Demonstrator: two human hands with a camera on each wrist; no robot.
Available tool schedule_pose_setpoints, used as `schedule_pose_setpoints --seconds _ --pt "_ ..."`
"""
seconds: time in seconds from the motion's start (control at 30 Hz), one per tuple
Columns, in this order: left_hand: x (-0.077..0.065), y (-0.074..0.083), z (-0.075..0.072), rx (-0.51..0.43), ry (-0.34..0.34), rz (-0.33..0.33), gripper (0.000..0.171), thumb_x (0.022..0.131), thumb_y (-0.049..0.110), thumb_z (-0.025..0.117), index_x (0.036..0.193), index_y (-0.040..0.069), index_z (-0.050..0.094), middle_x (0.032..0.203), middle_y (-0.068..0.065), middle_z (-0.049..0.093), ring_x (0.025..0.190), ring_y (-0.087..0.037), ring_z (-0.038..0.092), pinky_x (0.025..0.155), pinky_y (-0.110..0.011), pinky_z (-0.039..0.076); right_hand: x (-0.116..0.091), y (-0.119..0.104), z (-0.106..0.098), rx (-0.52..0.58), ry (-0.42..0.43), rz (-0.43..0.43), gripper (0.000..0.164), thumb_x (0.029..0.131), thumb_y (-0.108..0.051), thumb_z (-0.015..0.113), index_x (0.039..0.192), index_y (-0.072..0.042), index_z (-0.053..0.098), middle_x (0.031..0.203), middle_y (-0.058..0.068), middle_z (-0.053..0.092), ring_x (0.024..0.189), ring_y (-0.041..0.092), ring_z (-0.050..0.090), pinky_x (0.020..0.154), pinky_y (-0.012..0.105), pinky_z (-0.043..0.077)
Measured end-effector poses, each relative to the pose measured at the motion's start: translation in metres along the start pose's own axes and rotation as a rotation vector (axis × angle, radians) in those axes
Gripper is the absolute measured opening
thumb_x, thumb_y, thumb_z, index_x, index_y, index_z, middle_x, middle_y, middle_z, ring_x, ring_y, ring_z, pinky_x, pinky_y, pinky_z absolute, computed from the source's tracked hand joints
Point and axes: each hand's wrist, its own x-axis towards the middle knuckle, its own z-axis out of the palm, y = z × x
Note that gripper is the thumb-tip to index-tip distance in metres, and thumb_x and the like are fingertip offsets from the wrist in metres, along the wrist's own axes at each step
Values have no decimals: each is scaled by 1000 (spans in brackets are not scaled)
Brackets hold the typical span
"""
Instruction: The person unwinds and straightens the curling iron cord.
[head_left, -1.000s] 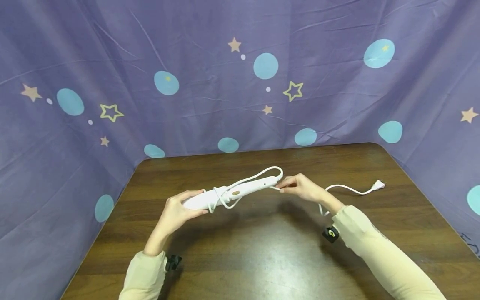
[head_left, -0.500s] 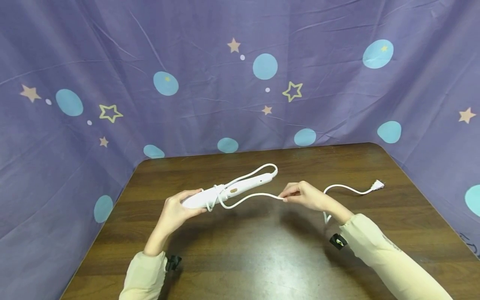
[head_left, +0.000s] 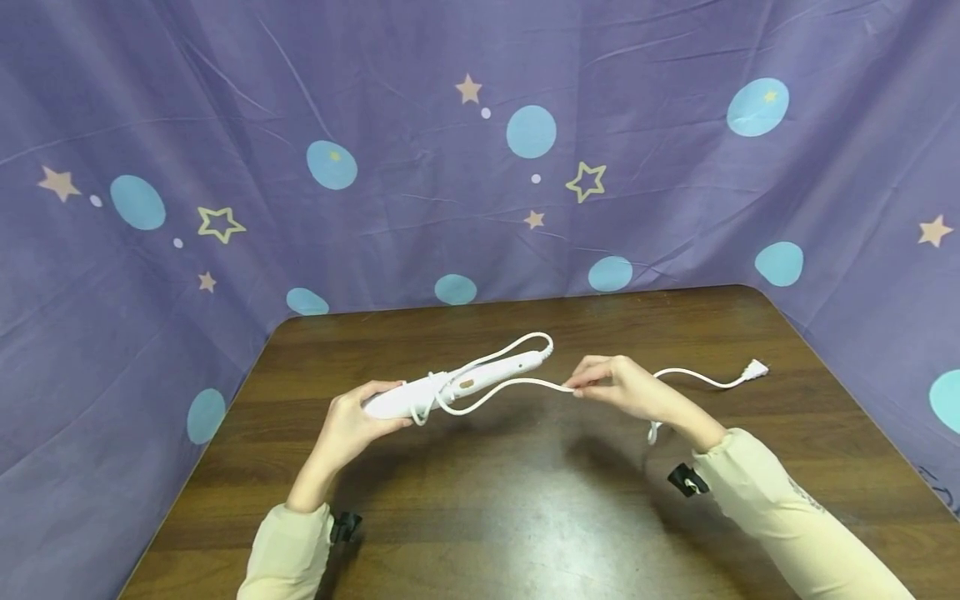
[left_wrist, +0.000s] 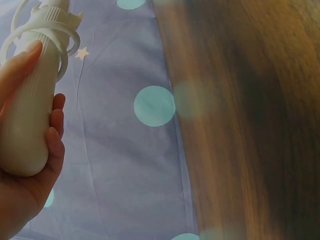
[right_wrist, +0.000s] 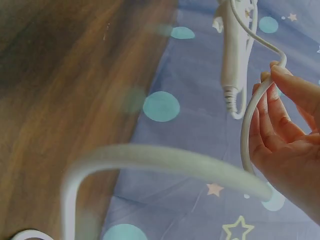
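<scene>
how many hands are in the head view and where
2. The left hand grips the thick rounded end of a long white wand-shaped appliance; the right hand, apart from it, pinches the appliance's thin white cord above the brown wooden table. No other hand shows.

Draped from 9 through 12 to 3 o'clock in creased purple fabric (head_left: 405, 242), printed with pale blue ovals (head_left: 532, 132), peach stars (head_left: 468, 90) and 2 yellow outlined stars (head_left: 587, 182). Furnished toward 6 o'clock with a brown wood-grain table (head_left: 465, 500), rounded at its far corners. Lit there to a soft whitish glare (head_left: 562, 492) at 5 o'clock.
</scene>
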Motion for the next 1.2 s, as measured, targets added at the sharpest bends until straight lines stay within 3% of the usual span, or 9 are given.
schedule_pose_setpoints --seconds 0.77,1.2 --pt "-2 -1 5 24 -51 7 46 51 17 84 94 10 67 89 -4 67 71 -12 55 61 -26 42 18 -8 -33 -28 158 -57 13 79 0 61 91 0 68 85 4 63 79 9 54 67 19 43" --pt "-5 2 4 -2 -124 44 47 52 20 84 96 13 68 91 -1 67 70 -9 53 60 -24 41 30 0 -43 -50 230 -6 14 77 9 60 89 8 66 84 15 63 76 11 54 65 16 42"
